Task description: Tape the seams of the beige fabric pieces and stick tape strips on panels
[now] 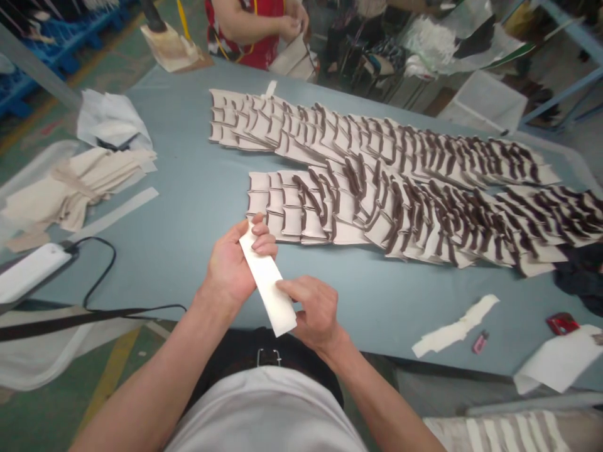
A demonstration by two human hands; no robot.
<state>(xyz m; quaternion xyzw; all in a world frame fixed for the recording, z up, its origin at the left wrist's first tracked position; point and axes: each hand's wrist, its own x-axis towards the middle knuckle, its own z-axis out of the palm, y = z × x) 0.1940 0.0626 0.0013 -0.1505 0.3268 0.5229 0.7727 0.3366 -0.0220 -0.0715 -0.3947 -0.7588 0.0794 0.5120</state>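
A stack of narrow cream-white strips slants between my two hands, over the near edge of the table. My left hand is closed around its upper end, fingers curled over the front. Near the lower end, my right hand pinches the strips, index finger on the face and thumb by the edge. Just beyond my hands lies a long row of overlapping beige fabric pieces with dark brown edging. A second such row runs behind it.
At left are a tied beige cloth bundle, a white plastic bag, a loose strip and a white power strip with a black cable. At right lie more strips, a pink cutter and a red object. A co-worker stands across the table.
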